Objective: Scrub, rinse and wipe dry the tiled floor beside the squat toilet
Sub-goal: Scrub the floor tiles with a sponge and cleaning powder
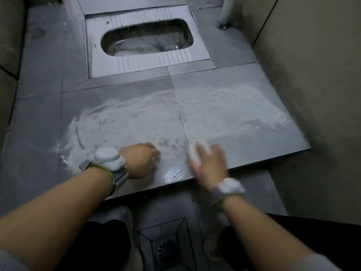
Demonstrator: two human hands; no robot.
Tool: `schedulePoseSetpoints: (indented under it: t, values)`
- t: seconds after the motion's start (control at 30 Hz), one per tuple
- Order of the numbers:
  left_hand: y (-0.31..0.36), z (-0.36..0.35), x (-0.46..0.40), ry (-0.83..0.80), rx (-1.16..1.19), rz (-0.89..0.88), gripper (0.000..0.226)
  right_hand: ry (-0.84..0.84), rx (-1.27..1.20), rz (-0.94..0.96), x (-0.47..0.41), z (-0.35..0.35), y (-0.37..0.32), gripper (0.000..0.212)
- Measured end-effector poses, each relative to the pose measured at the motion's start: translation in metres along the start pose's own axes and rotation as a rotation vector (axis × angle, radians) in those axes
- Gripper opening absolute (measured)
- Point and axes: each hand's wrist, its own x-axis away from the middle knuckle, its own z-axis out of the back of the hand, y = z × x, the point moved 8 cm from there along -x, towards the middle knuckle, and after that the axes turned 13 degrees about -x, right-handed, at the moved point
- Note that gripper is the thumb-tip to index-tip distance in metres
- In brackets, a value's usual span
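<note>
The tiled floor point(224, 106) in front of the squat toilet point(148, 44) is a raised grey platform, and it covers the middle of the view. A white soapy film point(121, 118) lies over much of it, thicker on the left side, where it makes curved streaks. Near the front edge of the platform a small wet patch point(172, 176) shines.

The left hand point(139, 160) rests on the tiles near the front edge, with the fingers curled under so that the knuckles touch the floor. It seems to hold nothing, but the fingertips are hidden, so I cannot tell this for sure. The right hand point(210, 163) is blurred. It lies flat over a white object point(196, 152), maybe a sponge or a cloth, and presses it on the tile just right of the grout line. The fingers look spread, not closed around it.

Each wrist carries a white device on a strap, the left one point(109, 159) and the right one point(228, 187).

Below the platform, on the lower floor, a square floor drain point(166, 249) sits between the person's dark trouser legs and light shoes. Beige walls point(312, 94) stand on the right side.
</note>
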Motion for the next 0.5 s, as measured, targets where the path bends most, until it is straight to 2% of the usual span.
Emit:
schedulePoseSetpoints:
  t: [0.07, 0.1, 0.13, 0.17, 0.27, 0.33, 0.43, 0.5]
  values:
    - [-0.002, -0.001, 0.005, 0.012, 0.003, 0.019, 0.04, 0.066, -0.042, -0.367, -0.004, 0.022, 0.059, 0.05]
    - [-0.002, -0.002, 0.007, 0.014, -0.003, 0.027, 0.041, 0.092, -0.052, -0.483, -0.001, 0.023, 0.07, 0.052]
    - [-0.001, -0.003, 0.007, 0.007, -0.012, 0.034, 0.041, 0.096, -0.045, -0.492, 0.001, 0.019, 0.061, 0.051]
    - [0.001, -0.003, 0.004, 0.0, -0.03, 0.036, 0.041, 0.078, -0.042, -0.403, 0.002, 0.009, 0.037, 0.049]
    - [0.005, 0.01, -0.009, 0.0, -0.058, 0.062, 0.04, -0.133, -0.038, 0.082, 0.006, -0.029, -0.048, 0.051]
    - [0.01, 0.02, -0.017, 0.009, -0.007, 0.067, 0.041, -0.206, -0.076, 0.224, 0.002, -0.023, -0.055, 0.052]
    - [0.031, 0.031, -0.033, 0.108, 0.025, 0.051, 0.04, -0.14, 0.003, 0.166, -0.012, 0.013, 0.025, 0.048]
    - [0.05, 0.037, -0.05, 0.203, -0.008, 0.058, 0.034, -0.086, 0.108, -0.092, -0.029, 0.045, 0.108, 0.049]
